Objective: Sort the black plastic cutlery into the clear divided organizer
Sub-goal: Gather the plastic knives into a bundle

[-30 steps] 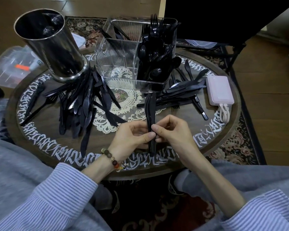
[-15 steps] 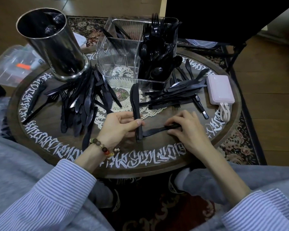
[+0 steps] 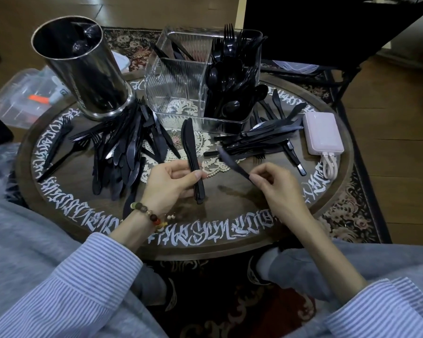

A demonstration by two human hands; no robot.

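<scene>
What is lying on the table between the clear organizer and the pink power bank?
In the head view, a loose heap of black knives lies between the clear organizer and the pink power bank.

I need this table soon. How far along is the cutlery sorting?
Partly done: spoons and forks fill the organizer's right side. The left hand holds stacked knives; the right hand pinches another knife. Two loose piles remain.

Steel canister (image 3: 83,67), pink power bank (image 3: 322,132), perhaps plastic bin (image 3: 22,93).
</scene>
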